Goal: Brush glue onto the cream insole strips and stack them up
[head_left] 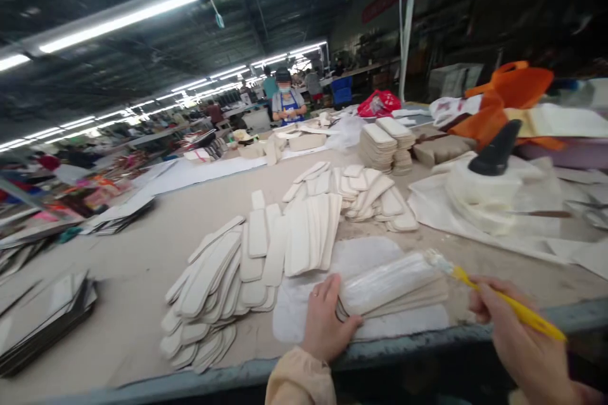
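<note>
My left hand (327, 324) rests at the left end of a low, fanned stack of cream strips (389, 285), its fingers behind and its thumb in front, holding that end. The top strip has a wet, glossy white coating. Under the stack lies a white sheet (292, 313). In my right hand (525, 345) is a yellow-handled brush (517, 309), held between thumb and fingers. Its whitened bristles meet the right end of the top strip. Just beyond my left hand, more rounded cream strips (311, 231) lie spread in overlapping rows.
A white tub (484, 193) with a black cone-shaped piece (496, 149) on it stands at right on crumpled white sheeting. Behind are neat stacks of strips (377, 145). Dark-edged panels (47, 319) lie at left. A person in a blue apron (289, 104) is across the table.
</note>
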A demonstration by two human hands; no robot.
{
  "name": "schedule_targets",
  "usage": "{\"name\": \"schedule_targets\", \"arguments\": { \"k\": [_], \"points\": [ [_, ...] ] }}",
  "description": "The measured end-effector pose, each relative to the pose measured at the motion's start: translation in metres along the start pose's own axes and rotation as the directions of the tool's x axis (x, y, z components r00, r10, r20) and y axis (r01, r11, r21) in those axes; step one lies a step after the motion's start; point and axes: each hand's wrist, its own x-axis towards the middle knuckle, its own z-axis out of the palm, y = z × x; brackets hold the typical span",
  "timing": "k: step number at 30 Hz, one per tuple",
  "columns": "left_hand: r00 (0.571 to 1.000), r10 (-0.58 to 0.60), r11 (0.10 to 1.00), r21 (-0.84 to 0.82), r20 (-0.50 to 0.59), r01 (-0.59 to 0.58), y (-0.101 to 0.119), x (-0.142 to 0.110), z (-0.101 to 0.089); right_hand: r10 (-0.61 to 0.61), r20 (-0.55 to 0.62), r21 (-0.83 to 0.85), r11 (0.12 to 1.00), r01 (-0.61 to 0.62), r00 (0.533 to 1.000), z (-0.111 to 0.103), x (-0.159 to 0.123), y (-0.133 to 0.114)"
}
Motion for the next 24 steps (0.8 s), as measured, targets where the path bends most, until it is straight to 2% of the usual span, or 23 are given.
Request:
{"name": "schedule_targets", "arguments": {
  "k": [3, 5, 11, 15, 20, 24],
  "points": [
    [0.993, 0.076, 0.993, 0.093, -0.093, -0.067, -0.002, -0.009, -0.01, -0.039, 0.028, 0.039, 0.999, 0.038, 0.999, 0.002, -0.007, -0.007],
    [0.987, 0.076, 0.977, 0.208, -0.139, -0.046, -0.01, -0.013, -0.024, -0.051, 0.042, 0.053, 0.997, 0.049, 0.998, 0.003, -0.012, -0.012],
    [0.962, -0.148, 0.863, 0.445, -0.231, 0.24, -0.065, 0.003, -0.08, -0.079, -0.025, 0.164, 0.983, 0.082, 0.997, 0.0, -0.014, -0.019],
    [0.96, -0.243, 0.78, 0.56, -0.139, 0.279, -0.09, 0.016, -0.094, -0.092, -0.066, 0.185, 0.977, 0.103, 0.994, -0.006, -0.008, -0.015],
    [0.966, -0.26, 0.757, 0.621, 0.005, 0.201, -0.093, 0.026, -0.096, -0.141, -0.127, 0.236, 0.957, 0.168, 0.982, -0.021, 0.004, -0.008],
    [0.966, -0.245, 0.775, 0.614, 0.078, 0.147, -0.096, 0.031, -0.114, -0.13, -0.172, 0.264, 0.949, 0.172, 0.977, -0.031, 0.013, -0.006]
  ]
}}
